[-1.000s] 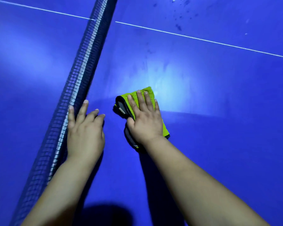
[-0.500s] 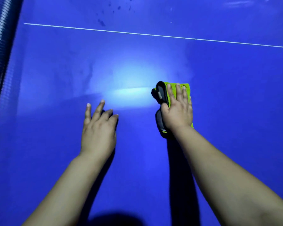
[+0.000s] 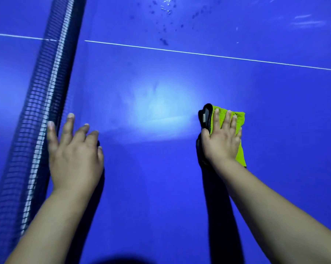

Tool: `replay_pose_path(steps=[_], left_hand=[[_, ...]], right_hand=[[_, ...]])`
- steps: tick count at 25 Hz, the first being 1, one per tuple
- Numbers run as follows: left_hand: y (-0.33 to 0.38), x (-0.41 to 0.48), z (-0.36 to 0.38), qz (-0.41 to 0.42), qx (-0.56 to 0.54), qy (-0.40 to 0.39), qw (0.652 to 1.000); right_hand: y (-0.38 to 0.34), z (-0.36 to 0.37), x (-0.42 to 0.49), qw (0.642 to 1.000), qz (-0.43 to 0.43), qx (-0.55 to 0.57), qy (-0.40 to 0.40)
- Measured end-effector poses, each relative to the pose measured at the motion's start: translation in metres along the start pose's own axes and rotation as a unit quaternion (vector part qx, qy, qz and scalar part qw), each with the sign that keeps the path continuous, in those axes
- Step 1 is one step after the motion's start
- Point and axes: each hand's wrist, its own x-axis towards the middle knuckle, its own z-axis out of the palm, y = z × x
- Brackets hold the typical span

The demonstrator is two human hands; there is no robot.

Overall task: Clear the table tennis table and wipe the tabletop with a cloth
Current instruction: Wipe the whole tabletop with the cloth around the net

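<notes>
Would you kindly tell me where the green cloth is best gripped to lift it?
Probably the dark folded edge of the cloth, approached from the net side: it stands raised, while the rest lies flat on the table under the right hand.

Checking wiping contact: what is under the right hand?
The right hand presses flat on a folded lime-green cloth with a black edge, lying on the blue table tennis tabletop. The cloth's middle and the tabletop beneath it are covered, so unseen.

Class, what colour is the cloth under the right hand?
Bright lime green cloth with a black edge, under the right hand; head view.
</notes>
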Motion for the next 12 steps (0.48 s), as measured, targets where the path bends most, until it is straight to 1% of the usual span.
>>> replay_pose_path(steps=[3,5,8,10,12], left_hand=[[-0.059,-0.001,-0.007,-0.025,0.017,-0.013,0.999],[-0.083,-0.005,-0.006,-0.024,0.019,-0.019,0.999],[-0.118,-0.011,-0.005,-0.024,0.023,-0.002,0.999],[-0.137,-0.015,-0.004,-0.031,0.031,0.016,0.999],[-0.145,-0.017,-0.005,-0.036,0.030,0.021,0.999]], right_hand=[[-0.089,0.009,-0.033,0.994,-0.102,-0.026,-0.008],[-0.142,0.013,-0.057,0.983,-0.175,-0.042,-0.019],[-0.218,0.022,-0.102,0.953,-0.296,-0.042,-0.044],[-0.262,0.030,-0.130,0.924,-0.373,-0.049,-0.067],[-0.288,0.034,-0.140,0.901,-0.422,-0.058,-0.078]])
